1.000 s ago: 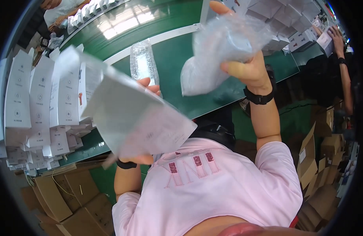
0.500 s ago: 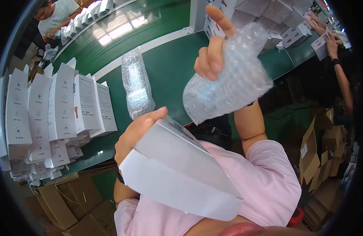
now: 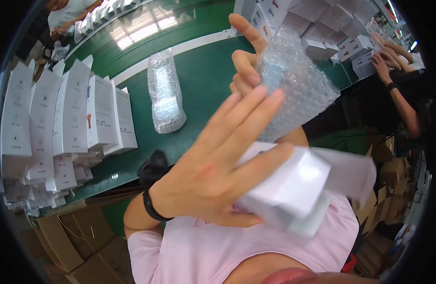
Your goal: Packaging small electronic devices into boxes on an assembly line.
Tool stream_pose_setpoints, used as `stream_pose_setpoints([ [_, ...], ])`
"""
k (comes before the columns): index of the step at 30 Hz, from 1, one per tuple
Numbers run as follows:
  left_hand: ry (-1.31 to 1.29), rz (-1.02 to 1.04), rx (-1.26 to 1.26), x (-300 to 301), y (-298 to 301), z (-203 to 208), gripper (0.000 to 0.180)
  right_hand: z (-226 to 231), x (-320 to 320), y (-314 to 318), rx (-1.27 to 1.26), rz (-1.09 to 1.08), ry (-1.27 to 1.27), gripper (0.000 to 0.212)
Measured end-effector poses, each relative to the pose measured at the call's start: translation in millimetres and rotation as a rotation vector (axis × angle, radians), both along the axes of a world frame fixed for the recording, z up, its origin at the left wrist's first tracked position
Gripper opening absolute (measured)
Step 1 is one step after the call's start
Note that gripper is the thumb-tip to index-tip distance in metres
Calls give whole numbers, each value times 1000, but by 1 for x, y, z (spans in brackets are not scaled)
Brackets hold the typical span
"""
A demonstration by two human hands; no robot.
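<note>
i am holding a white carton [image 3: 293,182] in the left hand [image 3: 208,175], in front of the pink shirt [image 3: 180,251]. thumb and forefinger are pinching it from either side; the carton is blurring, and a flap is standing out to the right. two longer fingers are lying close together, reaching over the near edge of a bubble-wrapped bundle [image 3: 303,78]; whether they are touching it, i am not able to tell.

in the right hand [image 3: 250,68] i am gripping that bundle, the index finger pointing upward and apart, the others curling against the wrap. the thumb is hiding from view.

a second bubble-wrapped package [image 3: 165,94] is lying on the green table [image 3: 199,61], well apart from both hands. white cartons [image 3: 74,109] are standing in a row at the left. at far right, a co-worker's hands [image 3: 381,64] are handling another white box [image 3: 363,66].
</note>
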State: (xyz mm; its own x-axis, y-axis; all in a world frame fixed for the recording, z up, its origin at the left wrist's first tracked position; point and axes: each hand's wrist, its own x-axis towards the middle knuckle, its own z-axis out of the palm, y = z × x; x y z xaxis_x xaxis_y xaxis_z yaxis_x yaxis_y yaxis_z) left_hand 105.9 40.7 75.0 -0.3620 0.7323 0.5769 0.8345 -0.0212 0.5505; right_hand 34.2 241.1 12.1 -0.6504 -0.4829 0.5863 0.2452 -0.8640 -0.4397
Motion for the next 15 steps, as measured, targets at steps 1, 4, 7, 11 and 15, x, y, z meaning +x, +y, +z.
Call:
stream_pose_setpoints([
  [1,-4,-34,3,-1,7,4,74,3,0,-2,3,17,-7,107],
  [4,-43,-122,-30,-5,18,4,75,5,1,-5,43,110,-65,90],
  [7,-50,-105,-34,-4,17,3,74,-3,-3,-11,2,102,55,82],
  [11,-166,-88,57,-6,4,-10,83,-12,-18,8,116,86,161,75],
  [15,-438,169,340,-14,-24,-41,101,39,-4,118,373,-1001,29,31],
])
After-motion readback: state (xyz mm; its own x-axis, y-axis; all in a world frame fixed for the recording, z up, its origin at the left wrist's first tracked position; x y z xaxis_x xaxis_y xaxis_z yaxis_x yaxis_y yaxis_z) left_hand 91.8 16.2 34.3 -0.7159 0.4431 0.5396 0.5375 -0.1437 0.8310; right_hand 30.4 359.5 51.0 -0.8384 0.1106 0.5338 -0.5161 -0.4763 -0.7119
